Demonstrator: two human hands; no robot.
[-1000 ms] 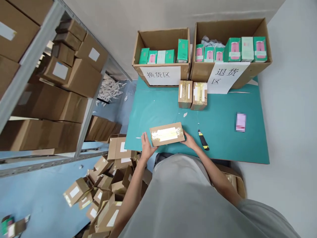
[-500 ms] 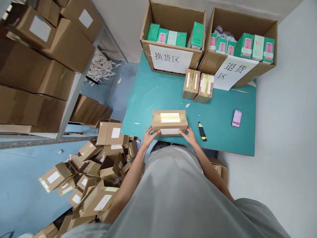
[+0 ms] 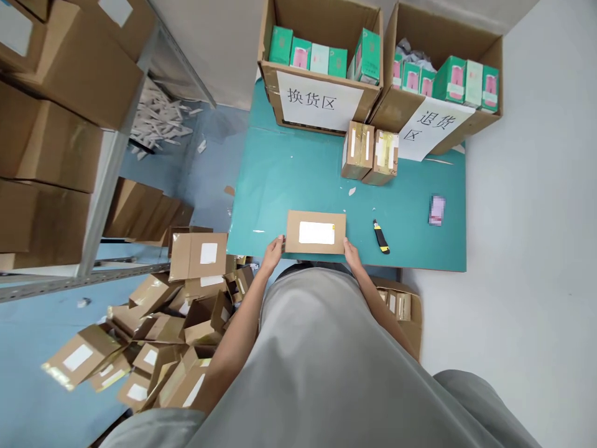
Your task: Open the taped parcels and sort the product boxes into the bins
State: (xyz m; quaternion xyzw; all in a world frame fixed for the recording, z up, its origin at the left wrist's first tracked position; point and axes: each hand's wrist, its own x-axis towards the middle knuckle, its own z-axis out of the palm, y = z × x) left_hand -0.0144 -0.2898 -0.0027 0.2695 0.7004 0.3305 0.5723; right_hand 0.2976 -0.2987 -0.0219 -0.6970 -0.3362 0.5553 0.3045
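The box (image 3: 316,234) sits at the table's (image 3: 261,180) near edge, label (image 3: 321,231) up, pinched between the left hand (image 3: 273,254) at its left end and the right hand (image 3: 351,254) at its right, though whether its underside rests on the table I cannot tell. The step in hand looks like lining the box up. The next move, I judge, calls for an even grip, or for one hand to steady the box if the right reaches for the knife (image 3: 381,238) nearby
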